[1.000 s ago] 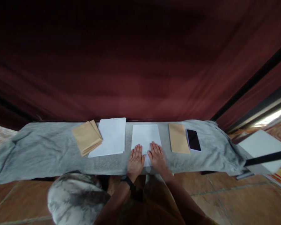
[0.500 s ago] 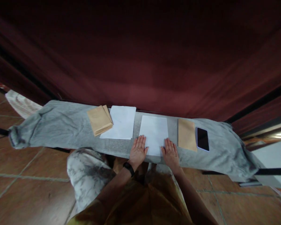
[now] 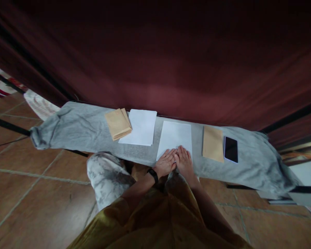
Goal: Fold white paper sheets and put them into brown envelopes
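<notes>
A white sheet of paper [image 3: 175, 135] lies flat on the grey cloth-covered bench in front of me. My left hand [image 3: 166, 162], with a black band on its wrist, rests flat on the near part of the sheet, fingers stretched out. Beside it, my right hand [image 3: 184, 160] lies flat too, its fingers extended, and the two hands touch at the thumbs. Neither hand grips anything. To the left is a stack of white paper [image 3: 142, 128], partly under a pile of brown envelopes [image 3: 118, 124]. A single brown envelope [image 3: 213, 143] lies to the right.
A phone [image 3: 231, 149] lies right of the single envelope. The grey cloth [image 3: 85, 124] covers the narrow bench and is rumpled at both ends. Dark red fabric [image 3: 155, 69] hangs right behind it. Tiled floor [image 3: 36, 193] and my knee [image 3: 106, 180] are below the front edge.
My hands have moved together from the two sides of the sheet to its near middle and now touch. The whole view has shifted slightly.
</notes>
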A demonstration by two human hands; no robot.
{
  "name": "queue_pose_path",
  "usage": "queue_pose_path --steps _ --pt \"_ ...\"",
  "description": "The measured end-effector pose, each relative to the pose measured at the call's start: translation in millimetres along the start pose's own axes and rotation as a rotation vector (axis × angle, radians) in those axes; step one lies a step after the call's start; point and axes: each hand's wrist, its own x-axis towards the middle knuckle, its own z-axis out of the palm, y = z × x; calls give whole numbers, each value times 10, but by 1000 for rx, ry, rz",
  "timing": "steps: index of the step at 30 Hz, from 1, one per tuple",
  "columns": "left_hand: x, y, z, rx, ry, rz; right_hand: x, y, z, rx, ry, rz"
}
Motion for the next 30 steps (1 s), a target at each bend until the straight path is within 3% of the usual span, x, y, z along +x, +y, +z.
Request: queue_pose_path --steps 6,20,30 --pt "-62 -33 -54 29 -37 -50 -81 83 -28 -80 17 -2" --pt "-248 -183 -24 126 77 -369 -253 248 26 -159 121 153" --pt "-237 -208 9 166 83 -357 -246 189 35 -191 199 187"
